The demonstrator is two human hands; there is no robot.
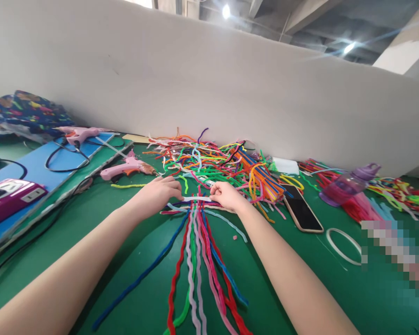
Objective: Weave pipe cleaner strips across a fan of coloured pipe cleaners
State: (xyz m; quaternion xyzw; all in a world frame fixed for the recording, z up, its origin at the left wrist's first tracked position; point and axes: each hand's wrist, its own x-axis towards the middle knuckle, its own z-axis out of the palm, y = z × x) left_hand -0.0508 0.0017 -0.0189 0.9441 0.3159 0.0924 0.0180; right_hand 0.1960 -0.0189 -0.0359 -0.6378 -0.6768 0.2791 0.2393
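A white pipe cleaner (pixel 196 199) runs crosswise between my two hands, over a bundle of lengthwise pipe cleaners (pixel 195 242) in blue, red, green, lilac and pink. My left hand (pixel 162 190) pinches its left end. At the right end, the fingers of my right hand (pixel 225 194) are closed on it too. Just below it, other crosswise pipe cleaners, among them a light blue one (pixel 230 222), pass through the bundle. The long strands fan out toward me across the green table (pixel 132 279).
Behind my hands lies a heap of loose pipe cleaners (pixel 202 160). Two pink glue guns (pixel 131 168) and a purple power strip (pixel 16 197) with cables are at left. A phone (pixel 303 209), a purple bottle (pixel 349 185) and a white ring (pixel 344 246) are at right.
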